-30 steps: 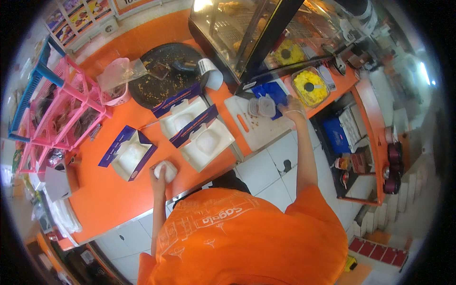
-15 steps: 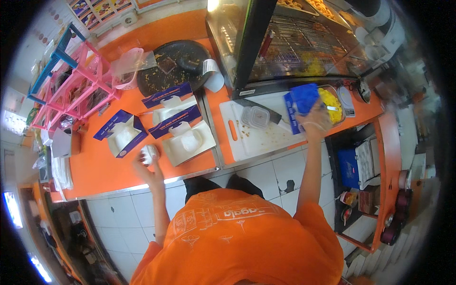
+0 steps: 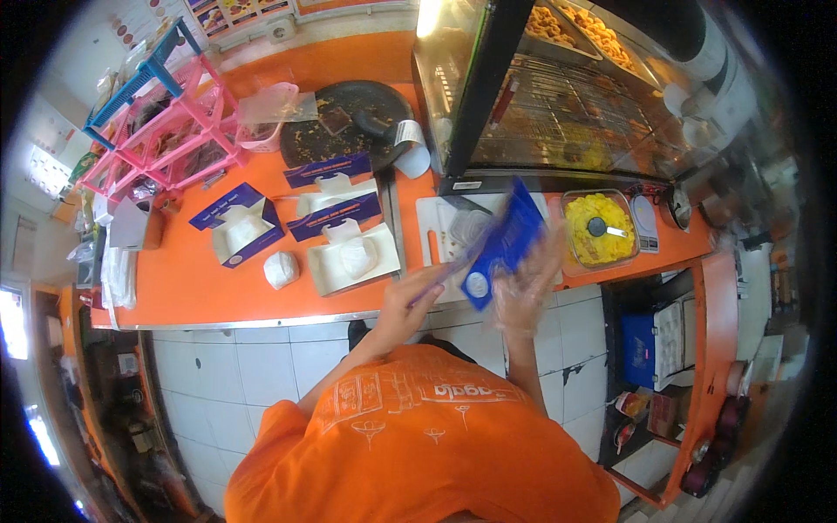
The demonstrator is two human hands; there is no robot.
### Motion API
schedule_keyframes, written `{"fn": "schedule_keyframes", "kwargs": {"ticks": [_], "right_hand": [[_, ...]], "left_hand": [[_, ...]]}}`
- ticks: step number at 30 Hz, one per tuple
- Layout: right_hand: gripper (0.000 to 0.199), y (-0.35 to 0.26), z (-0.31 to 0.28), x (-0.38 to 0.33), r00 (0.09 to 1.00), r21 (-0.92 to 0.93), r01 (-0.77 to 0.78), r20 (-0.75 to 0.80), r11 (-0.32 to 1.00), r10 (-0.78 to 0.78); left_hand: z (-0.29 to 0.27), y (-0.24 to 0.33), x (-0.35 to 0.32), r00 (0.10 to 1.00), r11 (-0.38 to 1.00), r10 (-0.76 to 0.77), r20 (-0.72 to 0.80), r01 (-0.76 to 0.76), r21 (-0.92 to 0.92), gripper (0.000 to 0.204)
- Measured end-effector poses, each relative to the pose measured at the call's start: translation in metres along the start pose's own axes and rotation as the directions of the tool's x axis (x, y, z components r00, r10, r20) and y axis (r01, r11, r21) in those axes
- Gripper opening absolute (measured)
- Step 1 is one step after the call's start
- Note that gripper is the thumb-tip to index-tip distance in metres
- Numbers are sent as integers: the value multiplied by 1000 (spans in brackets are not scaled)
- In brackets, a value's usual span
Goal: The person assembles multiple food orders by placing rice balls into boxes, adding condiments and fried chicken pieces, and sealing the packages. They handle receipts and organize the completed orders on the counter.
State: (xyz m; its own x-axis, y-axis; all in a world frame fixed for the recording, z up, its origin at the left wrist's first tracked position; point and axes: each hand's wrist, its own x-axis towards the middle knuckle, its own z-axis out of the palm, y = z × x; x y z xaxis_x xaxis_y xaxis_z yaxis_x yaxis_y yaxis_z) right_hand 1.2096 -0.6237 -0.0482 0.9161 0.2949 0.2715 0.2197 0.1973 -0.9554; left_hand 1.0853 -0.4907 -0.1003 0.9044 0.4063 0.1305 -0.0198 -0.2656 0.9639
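A blue cardboard box point(image 3: 514, 234), partly unfolded and tilted, is held up between my hands over the front of the counter. My left hand point(image 3: 406, 307) is closed on its left flap. My right hand point(image 3: 526, 292), in a clear plastic glove and blurred, grips its right side. A round white wrapped packet point(image 3: 281, 270) rests on the orange counter to the left. Near it stand an open box with a white packet inside point(image 3: 244, 232), another open box holding a packet point(image 3: 384, 253) and a third open box point(image 3: 336, 199) behind.
Behind the box lies a white cutting board point(image 3: 427, 213) with a clear plastic tub point(image 3: 469, 228). A glass dish of yellow food point(image 3: 596, 218) sits to the right, below a glass display case point(image 3: 575, 113). A dark stone mortar point(image 3: 305, 144) and pink rack point(image 3: 166, 144) are at the back left.
My left hand let go of the round white packet and moved right to the blue box. My right hand lifted the box off the cutting board and brought it nearer, uncovering the yellow food.
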Motion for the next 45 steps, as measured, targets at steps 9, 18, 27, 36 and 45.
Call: {"fn": "schedule_keyframes", "kwargs": {"ticks": [9,18,27,36,45], "right_hand": [[93,32,29,4,930,-911,324,356,255,91],[74,35,175,-45,795,-833,112,402,541,454],[48,83,265,-102,327,-328,-406,820,853,471],[64,130,315,-113,454,-459,653,874,602,174],[66,139,337,-91,376,-547,634,836,547,400]], "left_hand": [[-60,7,-43,894,823,420,-157,-302,482,58],[-212,-62,-101,740,741,-326,-588,587,327,26],[-350,-108,-205,732,865,-502,-461,443,-237,25],[-398,-163,-243,595,903,-303,-744,429,-25,30],[-375,-205,-226,534,773,-303,-789,622,124,36]]}}
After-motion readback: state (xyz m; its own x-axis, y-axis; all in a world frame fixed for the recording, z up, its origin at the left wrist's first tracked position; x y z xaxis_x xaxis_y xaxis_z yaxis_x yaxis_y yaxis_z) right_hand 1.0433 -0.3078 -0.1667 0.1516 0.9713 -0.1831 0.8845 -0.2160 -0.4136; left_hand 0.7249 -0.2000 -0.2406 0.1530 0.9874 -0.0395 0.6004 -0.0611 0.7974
